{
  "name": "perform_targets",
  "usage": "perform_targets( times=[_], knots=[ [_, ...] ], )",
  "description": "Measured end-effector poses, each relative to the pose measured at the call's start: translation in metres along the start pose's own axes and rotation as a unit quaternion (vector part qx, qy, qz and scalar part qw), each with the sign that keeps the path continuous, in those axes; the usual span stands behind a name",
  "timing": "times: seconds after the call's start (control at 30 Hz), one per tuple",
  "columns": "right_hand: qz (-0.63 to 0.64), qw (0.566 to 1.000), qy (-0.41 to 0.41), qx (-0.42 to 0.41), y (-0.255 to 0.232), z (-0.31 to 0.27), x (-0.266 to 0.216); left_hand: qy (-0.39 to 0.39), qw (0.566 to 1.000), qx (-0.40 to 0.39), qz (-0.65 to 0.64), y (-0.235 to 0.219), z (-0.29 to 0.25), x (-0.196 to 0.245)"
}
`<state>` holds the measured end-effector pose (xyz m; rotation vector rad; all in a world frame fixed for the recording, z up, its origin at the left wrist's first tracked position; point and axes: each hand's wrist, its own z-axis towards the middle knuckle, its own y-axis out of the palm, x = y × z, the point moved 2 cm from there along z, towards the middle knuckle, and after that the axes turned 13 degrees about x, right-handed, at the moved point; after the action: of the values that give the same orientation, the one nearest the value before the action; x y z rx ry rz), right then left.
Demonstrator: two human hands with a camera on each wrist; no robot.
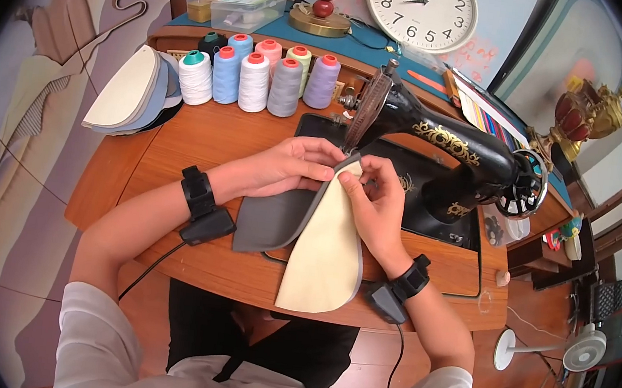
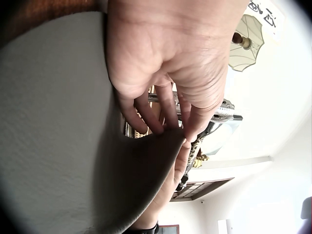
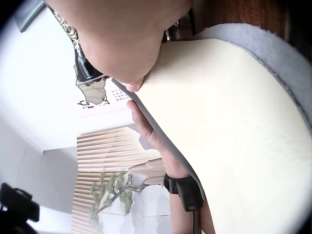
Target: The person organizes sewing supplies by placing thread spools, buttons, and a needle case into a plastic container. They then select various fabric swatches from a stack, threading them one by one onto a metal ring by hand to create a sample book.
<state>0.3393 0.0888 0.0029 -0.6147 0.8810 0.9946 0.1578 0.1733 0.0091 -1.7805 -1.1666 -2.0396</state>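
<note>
Both hands meet in front of the sewing machine's needle end, at the narrow top of layered curved pieces. My left hand (image 1: 283, 167) pinches the edge of the dark grey piece (image 1: 270, 218), which fills much of the left wrist view (image 2: 53, 117). My right hand (image 1: 384, 209) pinches the top of the cream piece (image 1: 326, 252), its thumb on the cream face. In the right wrist view the cream piece (image 3: 229, 126) shows a grey layer (image 3: 265, 53) along its outer edge. The black sewing machine (image 1: 438, 135) stands just behind the hands.
Several thread spools (image 1: 254, 82) stand at the table's back left, beside a stack of cream and blue-grey pieces (image 1: 128, 91). Behind them are clear plastic boxes (image 1: 247, 11), a red-beaded stand (image 1: 321, 22) and a clock (image 1: 421, 12). The wooden table's front edge (image 1: 189, 276) lies near the body.
</note>
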Motion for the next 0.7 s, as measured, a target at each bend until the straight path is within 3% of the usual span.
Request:
perform_targets(
  times=[0.23,0.4,0.47,0.53,0.57,0.6,0.63,0.67,0.7],
  knots=[
    [-0.011,1.0,0.004,-0.004,-0.002,0.0,0.002,-0.004,1.0,0.006,-0.008,-0.002,-0.001,0.017],
    [-0.044,0.999,-0.021,-0.015,-0.001,-0.001,-0.002,0.166,0.98,0.089,0.064,-0.03,-0.014,0.085],
    [-0.034,0.999,-0.021,-0.016,0.0,0.0,0.001,0.236,0.937,0.186,0.179,-0.054,-0.025,0.117],
    [-0.024,0.999,-0.025,-0.012,0.001,0.0,0.003,0.301,0.791,0.326,0.421,-0.086,-0.034,0.137],
    [-0.016,1.0,-0.017,-0.014,0.001,0.0,0.003,0.307,0.789,0.325,0.421,-0.102,-0.038,0.14],
    [-0.009,1.0,-0.008,-0.016,0.0,-0.001,0.003,0.305,0.645,0.414,0.564,-0.119,-0.044,0.142],
    [-0.01,1.0,-0.011,-0.016,0.0,0.0,0.003,0.287,0.47,0.485,0.679,-0.131,-0.048,0.141],
    [-0.015,1.0,-0.018,-0.017,0.0,0.0,0.002,0.288,0.471,0.487,0.677,-0.141,-0.048,0.135],
    [-0.02,0.999,-0.023,-0.022,0.0,0.0,0.002,0.258,0.36,0.55,0.708,-0.151,-0.051,0.128]
  ],
)
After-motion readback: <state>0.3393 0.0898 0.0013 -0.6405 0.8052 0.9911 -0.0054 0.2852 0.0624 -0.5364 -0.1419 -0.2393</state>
